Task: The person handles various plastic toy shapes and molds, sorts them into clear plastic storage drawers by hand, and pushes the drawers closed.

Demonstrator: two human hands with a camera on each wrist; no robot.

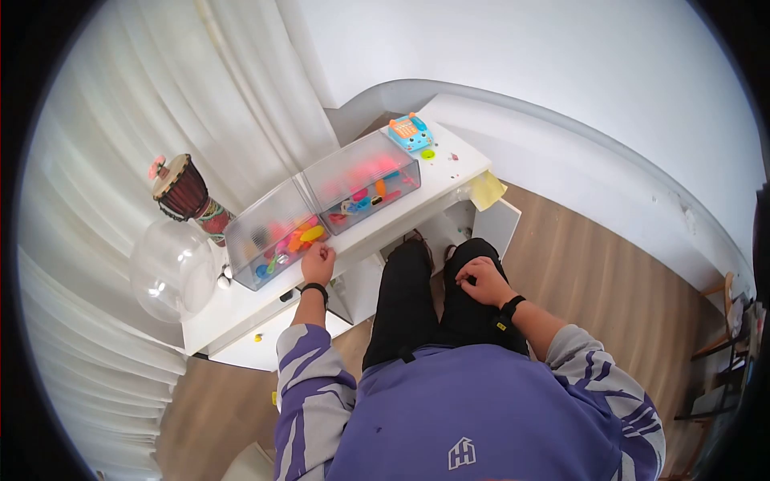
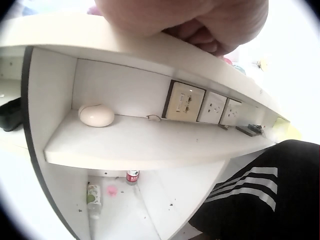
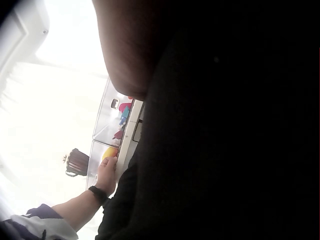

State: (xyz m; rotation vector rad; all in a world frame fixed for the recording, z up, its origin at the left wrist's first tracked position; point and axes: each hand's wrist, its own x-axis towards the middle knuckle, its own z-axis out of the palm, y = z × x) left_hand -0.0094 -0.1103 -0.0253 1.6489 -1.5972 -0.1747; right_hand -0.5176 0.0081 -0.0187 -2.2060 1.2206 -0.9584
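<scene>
My left hand rests on the front edge of the white cabinet top, close against the left clear bin. Its fingers are loosely curled, and nothing shows in them in the left wrist view. Just behind the fingers, inside that bin, lies a yellow toy piece among orange, pink and blue pieces. A second clear bin with colourful toys adjoins it on the right. My right hand lies on my thigh with fingers relaxed, holding nothing; the right wrist view is mostly dark trouser cloth.
A blue and orange toy stands at the cabinet's right end. On the left are a clear dome and a drum. Under the top, a shelf holds an egg-shaped object, with wall sockets behind. An open door juts out by my knee.
</scene>
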